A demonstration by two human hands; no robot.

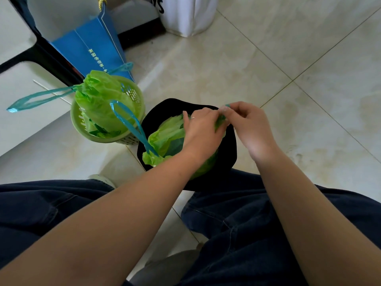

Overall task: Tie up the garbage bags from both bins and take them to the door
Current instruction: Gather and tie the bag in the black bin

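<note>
The pale tiled floor (237,65) carries a black bin (224,168) beside a green basket bin (132,96), with a blue paper bag (90,48) behind.

Blue paper bag (90,46), leaning behind the green bin: one column of pale Chinese characters running down its side panel, roughly five or six visible, lower end cut off by the green bin liner. Too small and blurred to read with certainty. White bag (185,15) at the top edge of the floor: dark block capitals, only the last letter, an "S", legible, with part of a letter before it that might be a "Y"; rest cropped by the frame. No other lettering, numbers or brand marks legible anywhere.
</note>
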